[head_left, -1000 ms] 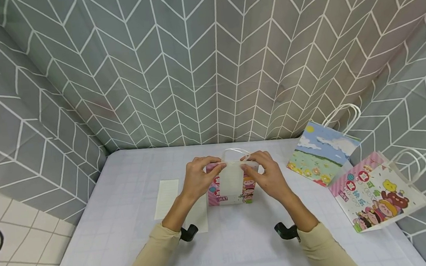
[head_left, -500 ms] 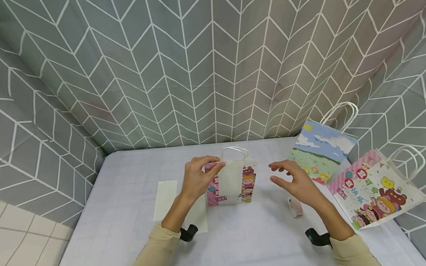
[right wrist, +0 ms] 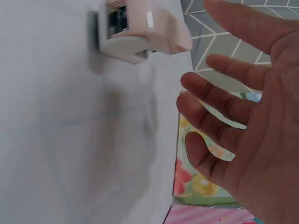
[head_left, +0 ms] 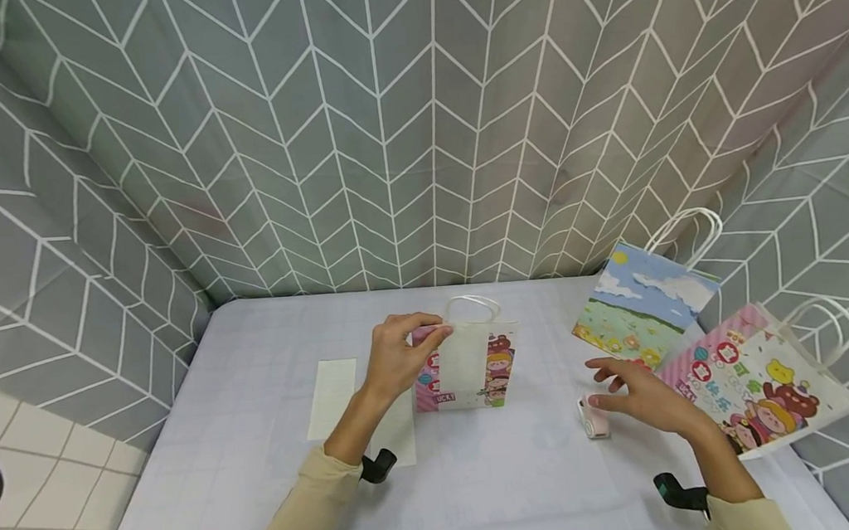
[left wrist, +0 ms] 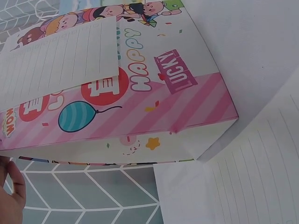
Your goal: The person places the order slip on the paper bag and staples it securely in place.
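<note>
In the head view a small pink and white paper gift bag [head_left: 503,367] stands upright mid-table, its white handles above it. Against its front lies a lined paper slip [head_left: 464,366], also visible on the bag in the left wrist view. My left hand [head_left: 394,357] pinches the bag's top edge between thumb and fingers, at the slip's upper left corner. My right hand [head_left: 648,397] is just right of a small pink stapler [head_left: 594,418]. Its fingers are loosely bent and hold nothing, and the right wrist view shows a gap between them and the stapler [right wrist: 149,28].
Lined paper sheets [head_left: 333,397] lie left of the bag, partly under my left forearm. At the right lean a blue and green landscape gift bag [head_left: 640,302] and a second pink and white cartoon bag [head_left: 759,380]. A patterned grey curtain [head_left: 414,133] hangs behind the table.
My right hand has let go of the bag's top right edge and moved right and down to beside the stapler. The left hand keeps its pinch on the bag.
</note>
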`<state>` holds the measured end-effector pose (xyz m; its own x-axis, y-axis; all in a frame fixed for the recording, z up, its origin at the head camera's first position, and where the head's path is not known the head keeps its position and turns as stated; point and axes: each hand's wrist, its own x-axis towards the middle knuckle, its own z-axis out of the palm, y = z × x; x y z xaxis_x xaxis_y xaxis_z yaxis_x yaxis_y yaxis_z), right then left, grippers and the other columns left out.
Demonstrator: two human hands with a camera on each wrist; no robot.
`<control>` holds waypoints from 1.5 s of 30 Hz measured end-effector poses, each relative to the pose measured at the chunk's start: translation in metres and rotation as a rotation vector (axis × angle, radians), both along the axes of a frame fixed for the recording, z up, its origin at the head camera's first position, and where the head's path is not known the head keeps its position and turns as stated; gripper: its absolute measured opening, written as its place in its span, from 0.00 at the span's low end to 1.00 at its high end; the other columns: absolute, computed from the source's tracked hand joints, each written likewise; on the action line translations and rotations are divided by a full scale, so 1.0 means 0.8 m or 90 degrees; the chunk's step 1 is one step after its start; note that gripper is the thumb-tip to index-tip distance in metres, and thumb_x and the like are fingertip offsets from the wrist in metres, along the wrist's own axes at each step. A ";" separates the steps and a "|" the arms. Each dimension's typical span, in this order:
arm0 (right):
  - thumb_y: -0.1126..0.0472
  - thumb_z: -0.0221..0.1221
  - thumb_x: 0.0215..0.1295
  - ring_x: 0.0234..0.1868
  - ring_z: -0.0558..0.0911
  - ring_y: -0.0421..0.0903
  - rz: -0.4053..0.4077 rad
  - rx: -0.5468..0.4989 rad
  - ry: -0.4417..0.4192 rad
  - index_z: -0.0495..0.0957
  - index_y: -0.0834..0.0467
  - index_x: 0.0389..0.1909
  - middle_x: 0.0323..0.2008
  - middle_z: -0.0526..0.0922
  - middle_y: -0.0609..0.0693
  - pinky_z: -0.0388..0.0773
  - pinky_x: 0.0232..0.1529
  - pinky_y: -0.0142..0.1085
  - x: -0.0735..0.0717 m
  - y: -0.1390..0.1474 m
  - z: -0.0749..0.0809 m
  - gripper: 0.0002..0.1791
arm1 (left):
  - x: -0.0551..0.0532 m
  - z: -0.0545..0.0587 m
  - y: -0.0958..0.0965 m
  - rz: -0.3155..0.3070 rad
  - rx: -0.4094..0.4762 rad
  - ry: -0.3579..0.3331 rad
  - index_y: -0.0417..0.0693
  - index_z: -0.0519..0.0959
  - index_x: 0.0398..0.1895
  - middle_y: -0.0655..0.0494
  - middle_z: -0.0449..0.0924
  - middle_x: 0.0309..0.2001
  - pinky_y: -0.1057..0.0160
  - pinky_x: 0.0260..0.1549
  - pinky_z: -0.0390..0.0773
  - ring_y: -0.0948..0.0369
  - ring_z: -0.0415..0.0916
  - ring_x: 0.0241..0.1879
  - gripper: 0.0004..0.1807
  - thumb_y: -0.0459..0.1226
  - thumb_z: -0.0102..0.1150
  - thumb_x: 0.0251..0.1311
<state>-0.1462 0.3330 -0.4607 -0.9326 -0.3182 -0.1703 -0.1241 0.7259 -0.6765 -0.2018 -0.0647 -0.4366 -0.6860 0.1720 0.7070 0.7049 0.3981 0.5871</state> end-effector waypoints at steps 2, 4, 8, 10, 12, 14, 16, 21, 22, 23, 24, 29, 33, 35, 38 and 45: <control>0.50 0.66 0.66 0.45 0.75 0.50 -0.011 0.005 -0.023 0.69 0.64 0.67 0.52 0.79 0.59 0.74 0.40 0.39 0.003 0.005 -0.005 0.35 | 0.001 0.000 0.000 0.001 0.001 -0.003 0.45 0.89 0.35 0.54 0.90 0.35 0.54 0.41 0.78 0.58 0.84 0.37 0.09 0.39 0.76 0.53; 0.49 0.66 0.66 0.42 0.75 0.48 -0.026 0.007 -0.051 0.70 0.65 0.65 0.48 0.79 0.56 0.73 0.38 0.37 0.006 0.008 -0.011 0.34 | 0.001 0.000 0.000 0.003 0.001 -0.008 0.45 0.89 0.35 0.54 0.90 0.36 0.54 0.41 0.78 0.58 0.84 0.38 0.09 0.39 0.76 0.53; 0.47 0.65 0.66 0.39 0.74 0.46 -0.056 0.018 -0.090 0.74 0.65 0.60 0.41 0.76 0.52 0.72 0.35 0.35 0.012 0.012 -0.022 0.31 | 0.002 -0.001 0.000 0.004 -0.003 -0.019 0.46 0.89 0.36 0.54 0.90 0.36 0.53 0.42 0.78 0.57 0.84 0.39 0.09 0.39 0.76 0.54; 0.46 0.64 0.67 0.39 0.74 0.46 -0.063 0.021 -0.100 0.75 0.64 0.58 0.40 0.76 0.51 0.72 0.36 0.36 0.013 0.012 -0.024 0.29 | 0.002 -0.001 0.000 0.004 -0.003 -0.023 0.46 0.89 0.36 0.54 0.90 0.37 0.52 0.43 0.78 0.56 0.84 0.40 0.10 0.40 0.76 0.54; 0.45 0.64 0.67 0.39 0.74 0.46 -0.068 0.022 -0.104 0.77 0.64 0.56 0.40 0.78 0.51 0.73 0.37 0.37 0.015 0.011 -0.026 0.28 | 0.002 -0.001 0.000 0.005 -0.002 -0.024 0.45 0.89 0.36 0.54 0.90 0.37 0.52 0.43 0.78 0.56 0.84 0.40 0.10 0.40 0.75 0.54; 0.45 0.63 0.67 0.40 0.75 0.46 -0.069 0.024 -0.103 0.78 0.64 0.54 0.40 0.79 0.51 0.73 0.38 0.38 0.016 0.010 -0.028 0.27 | 0.003 -0.001 0.000 0.007 -0.001 -0.023 0.45 0.89 0.36 0.54 0.90 0.37 0.52 0.43 0.78 0.56 0.84 0.40 0.10 0.40 0.76 0.54; 0.45 0.63 0.67 0.40 0.76 0.46 -0.071 0.026 -0.100 0.79 0.63 0.53 0.40 0.81 0.51 0.74 0.38 0.38 0.016 0.007 -0.030 0.27 | 0.002 -0.001 0.000 0.008 -0.001 -0.022 0.45 0.89 0.36 0.54 0.90 0.37 0.52 0.43 0.79 0.56 0.84 0.39 0.10 0.40 0.76 0.54; 0.45 0.63 0.67 0.39 0.76 0.45 -0.077 0.023 -0.087 0.79 0.62 0.52 0.40 0.81 0.50 0.74 0.37 0.36 0.018 0.001 -0.035 0.26 | 0.002 -0.001 0.000 0.006 -0.003 -0.027 0.45 0.89 0.37 0.54 0.90 0.37 0.52 0.44 0.79 0.56 0.85 0.40 0.10 0.40 0.75 0.54; 0.44 0.63 0.67 0.39 0.76 0.45 -0.081 0.022 -0.087 0.79 0.62 0.52 0.39 0.81 0.50 0.73 0.37 0.36 0.018 -0.001 -0.036 0.26 | 0.002 -0.001 0.000 0.006 -0.003 -0.029 0.45 0.89 0.37 0.54 0.90 0.37 0.52 0.44 0.79 0.56 0.85 0.40 0.10 0.40 0.75 0.55; 0.44 0.63 0.67 0.38 0.76 0.45 -0.084 0.019 -0.089 0.79 0.61 0.52 0.39 0.81 0.50 0.73 0.37 0.35 0.018 -0.002 -0.037 0.25 | 0.002 -0.001 0.000 0.005 -0.003 -0.031 0.45 0.89 0.37 0.53 0.90 0.37 0.52 0.44 0.78 0.56 0.85 0.40 0.10 0.40 0.75 0.55; 0.44 0.63 0.67 0.38 0.76 0.45 -0.086 0.018 -0.089 0.80 0.61 0.52 0.39 0.81 0.49 0.73 0.36 0.35 0.019 -0.003 -0.037 0.25 | 0.002 -0.001 0.000 0.006 -0.003 -0.033 0.45 0.89 0.37 0.53 0.90 0.37 0.52 0.44 0.78 0.56 0.85 0.40 0.10 0.40 0.75 0.55; 0.45 0.63 0.67 0.38 0.76 0.45 -0.082 0.000 -0.090 0.79 0.62 0.53 0.38 0.80 0.50 0.73 0.35 0.34 0.019 -0.009 -0.038 0.26 | 0.003 -0.001 0.000 0.007 -0.003 -0.033 0.45 0.89 0.37 0.53 0.90 0.37 0.52 0.44 0.78 0.56 0.85 0.41 0.10 0.40 0.75 0.55; 0.44 0.64 0.67 0.38 0.75 0.45 -0.083 0.003 -0.088 0.78 0.61 0.54 0.38 0.79 0.49 0.72 0.34 0.35 0.019 -0.015 -0.037 0.26 | 0.002 -0.001 0.001 0.005 0.000 -0.027 0.45 0.89 0.37 0.54 0.90 0.37 0.53 0.43 0.78 0.56 0.85 0.40 0.10 0.40 0.75 0.55; 0.44 0.64 0.66 0.38 0.74 0.45 -0.084 0.010 -0.088 0.78 0.59 0.54 0.38 0.78 0.49 0.71 0.35 0.35 0.019 -0.018 -0.038 0.26 | 0.002 -0.001 0.001 0.003 0.000 -0.025 0.45 0.89 0.37 0.54 0.90 0.37 0.53 0.43 0.79 0.57 0.85 0.40 0.10 0.40 0.75 0.55; 0.44 0.64 0.66 0.37 0.74 0.46 -0.075 0.010 -0.084 0.77 0.59 0.54 0.38 0.78 0.49 0.70 0.35 0.36 0.020 -0.021 -0.038 0.26 | 0.002 -0.001 0.001 0.002 0.000 -0.018 0.45 0.89 0.37 0.54 0.90 0.37 0.53 0.43 0.79 0.57 0.85 0.40 0.10 0.40 0.75 0.55; 0.45 0.64 0.66 0.36 0.76 0.46 -0.074 -0.015 -0.106 0.75 0.59 0.56 0.37 0.79 0.50 0.72 0.36 0.36 0.022 -0.024 -0.034 0.27 | 0.003 0.000 0.001 0.002 -0.004 -0.015 0.45 0.88 0.37 0.53 0.90 0.37 0.52 0.43 0.79 0.56 0.85 0.39 0.10 0.39 0.75 0.55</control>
<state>-0.1283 0.3134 -0.4881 -0.9232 -0.2150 -0.3185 0.0745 0.7131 -0.6971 -0.1998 -0.0636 -0.4365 -0.7033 0.1739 0.6893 0.6892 0.4045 0.6012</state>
